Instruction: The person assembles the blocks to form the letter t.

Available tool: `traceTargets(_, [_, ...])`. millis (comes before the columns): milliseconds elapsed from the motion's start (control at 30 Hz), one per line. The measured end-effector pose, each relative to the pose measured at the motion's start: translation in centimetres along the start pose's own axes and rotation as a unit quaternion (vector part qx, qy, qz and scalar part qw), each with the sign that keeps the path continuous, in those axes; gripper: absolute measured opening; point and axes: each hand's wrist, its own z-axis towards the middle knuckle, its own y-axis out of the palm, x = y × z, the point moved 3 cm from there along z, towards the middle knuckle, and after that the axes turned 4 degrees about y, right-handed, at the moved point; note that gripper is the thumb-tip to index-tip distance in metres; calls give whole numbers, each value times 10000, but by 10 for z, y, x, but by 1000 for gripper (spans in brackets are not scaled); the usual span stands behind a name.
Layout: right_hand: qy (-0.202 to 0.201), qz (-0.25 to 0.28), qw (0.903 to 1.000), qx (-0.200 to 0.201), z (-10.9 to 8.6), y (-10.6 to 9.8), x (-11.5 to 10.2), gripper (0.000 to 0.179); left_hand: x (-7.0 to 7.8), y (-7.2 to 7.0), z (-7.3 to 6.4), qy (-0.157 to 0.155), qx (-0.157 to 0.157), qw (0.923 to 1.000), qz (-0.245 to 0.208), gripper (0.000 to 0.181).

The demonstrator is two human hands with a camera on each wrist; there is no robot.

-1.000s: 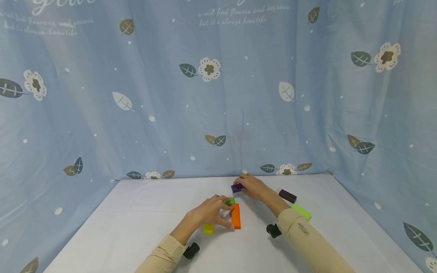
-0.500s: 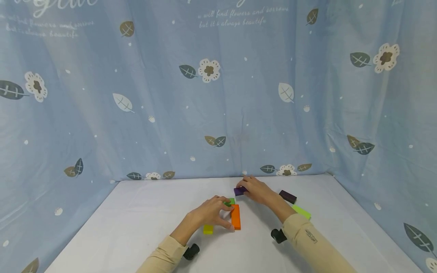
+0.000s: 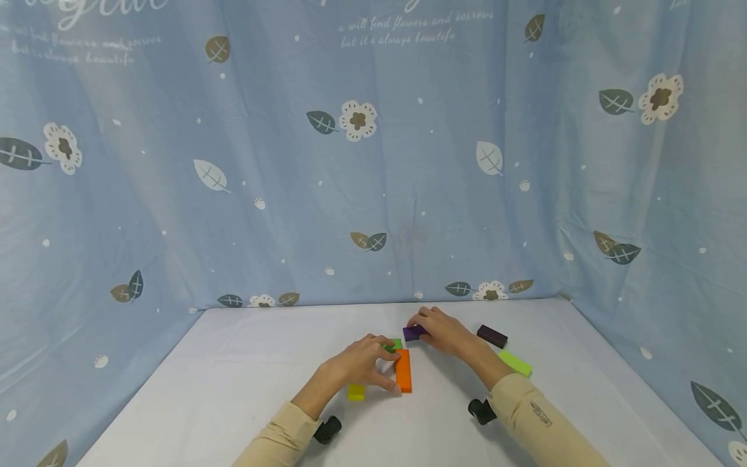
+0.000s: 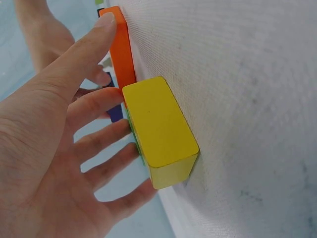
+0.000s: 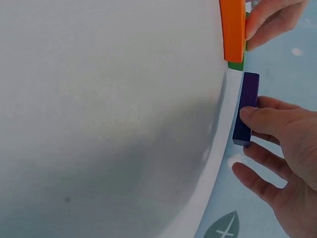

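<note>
pinching purple block (image 3: 412, 333) in right hand (image 3: 441, 331), left hand (image 3: 360, 361) spread against orange block (image 3: 404, 373)

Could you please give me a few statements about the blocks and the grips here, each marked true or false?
1. The right grip holds the purple block. True.
2. The left grip touches the orange block. True.
3. The purple block lies against the orange block. False: a gap separates them.
4. In the head view, the dark block and the lime block lie right of the orange block. True.
5. The lime block lies farther back than the dark block. False: it is nearer.
6. The left grip holds the purple block. False: the right grip does.
</note>
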Motion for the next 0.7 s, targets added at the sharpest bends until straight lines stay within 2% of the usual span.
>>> traceTargets(467, [-34,19,9999,-118,-7,2,-2,30,0,-1,0,-5,-10,10000,-18,70])
traceTargets(700, [-242,-23,9997,8,-11,5,-4,28,0,0,0,-9,-8,10000,5,71])
